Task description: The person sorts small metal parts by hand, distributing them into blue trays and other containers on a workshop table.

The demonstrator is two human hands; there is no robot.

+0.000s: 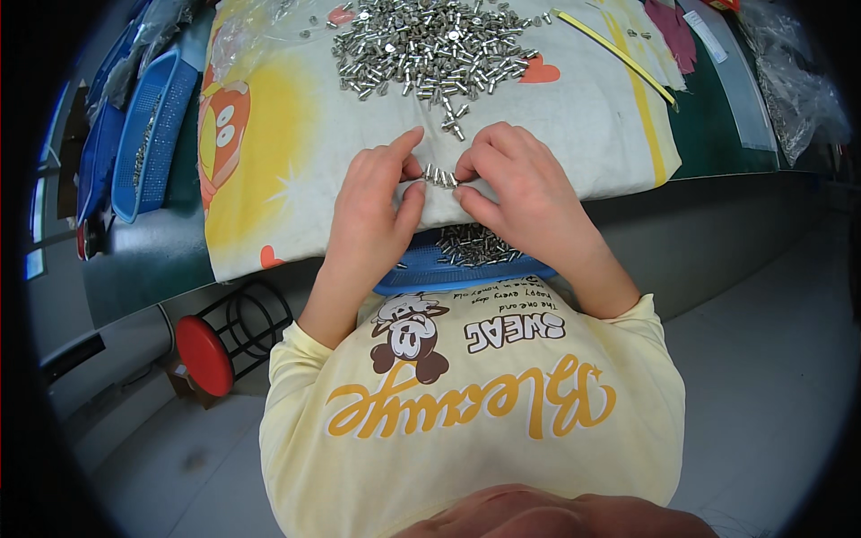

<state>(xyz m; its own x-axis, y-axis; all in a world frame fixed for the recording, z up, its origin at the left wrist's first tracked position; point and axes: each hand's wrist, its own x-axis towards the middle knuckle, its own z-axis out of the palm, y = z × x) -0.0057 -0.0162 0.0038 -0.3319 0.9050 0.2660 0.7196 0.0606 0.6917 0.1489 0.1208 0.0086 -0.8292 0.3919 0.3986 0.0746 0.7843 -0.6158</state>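
A short row of small silver headed metal pins (439, 177) lies between my two hands near the cloth's front edge. At its left end is my left hand (378, 190), thumb and a curled finger against the row and the index finger raised. My right hand (517, 179) pinches the right end between thumb and fingers. Just beyond them a few pins (454, 121) trail from a large heap of loose pins (435, 45). Below my hands, against my body, a blue plastic basket (417, 280) holds many similar pins.
A printed cloth (296, 170) covers the green table (152, 269). To the left stands a blue perforated basket (170, 117). A yellow strip (619, 58) lies at the right, with clear plastic bags (798, 90) beyond. A red-topped stool (204, 354) stands on the floor.
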